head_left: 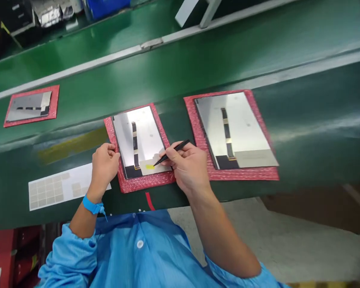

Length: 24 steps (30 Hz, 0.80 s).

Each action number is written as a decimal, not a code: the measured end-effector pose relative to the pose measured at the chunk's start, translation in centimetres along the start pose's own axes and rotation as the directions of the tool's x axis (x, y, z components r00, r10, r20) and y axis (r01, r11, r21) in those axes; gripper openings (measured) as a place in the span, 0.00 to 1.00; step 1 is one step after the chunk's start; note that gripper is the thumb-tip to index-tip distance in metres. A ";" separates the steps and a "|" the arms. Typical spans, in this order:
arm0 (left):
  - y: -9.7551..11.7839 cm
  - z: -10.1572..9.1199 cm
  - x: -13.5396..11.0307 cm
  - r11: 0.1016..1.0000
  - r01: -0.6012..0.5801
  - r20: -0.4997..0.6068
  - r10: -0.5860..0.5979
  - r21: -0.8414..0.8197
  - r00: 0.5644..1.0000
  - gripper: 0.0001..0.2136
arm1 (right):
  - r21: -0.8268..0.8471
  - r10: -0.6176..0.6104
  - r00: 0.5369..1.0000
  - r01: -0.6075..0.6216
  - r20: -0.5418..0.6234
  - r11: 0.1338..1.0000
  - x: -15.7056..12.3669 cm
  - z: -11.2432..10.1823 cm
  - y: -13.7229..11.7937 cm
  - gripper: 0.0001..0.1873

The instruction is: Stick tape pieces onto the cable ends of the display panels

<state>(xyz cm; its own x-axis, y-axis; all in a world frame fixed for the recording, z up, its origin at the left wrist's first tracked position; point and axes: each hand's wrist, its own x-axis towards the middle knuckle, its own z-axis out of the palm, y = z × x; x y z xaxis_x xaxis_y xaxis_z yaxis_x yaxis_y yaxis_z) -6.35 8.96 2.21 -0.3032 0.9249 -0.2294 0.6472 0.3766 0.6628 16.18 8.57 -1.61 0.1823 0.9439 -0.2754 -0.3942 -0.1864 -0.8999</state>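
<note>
A shiny metal panel [144, 134] with a dark flex strip down its middle lies on a red foam mat [138, 183] in front of me. My right hand [187, 166] grips black tweezers [172, 151], whose tip touches a small yellow tab [150, 167] on the pale patch at the panel's near edge. My left hand [104, 166], fingers curled, presses on the mat's left edge. A blue wrist strap [92, 205] circles my left wrist.
A second panel [237, 128] on a red mat [243, 174] lies to the right, a third panel [30, 106] at far left on the green belt [198, 60]. A white sheet of square stickers [60, 188] lies by my left hand. The table's near edge runs under my forearms.
</note>
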 end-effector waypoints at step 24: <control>-1.9 4.1 -8.5 0.829 -0.545 -0.118 0.558 0.130 0.821 0.13 | -0.525 -0.003 0.998 0.038 0.067 0.850 -0.3 2.7 -1.7 0.09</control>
<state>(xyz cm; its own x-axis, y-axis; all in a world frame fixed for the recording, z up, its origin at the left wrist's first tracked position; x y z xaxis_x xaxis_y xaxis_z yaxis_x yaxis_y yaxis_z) -2.15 0.54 -0.01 0.0299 0.9636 0.2657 0.7921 -0.1850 0.5817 14.37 9.38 0.93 0.1232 0.9606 -0.2491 0.1445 -0.2657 -0.9532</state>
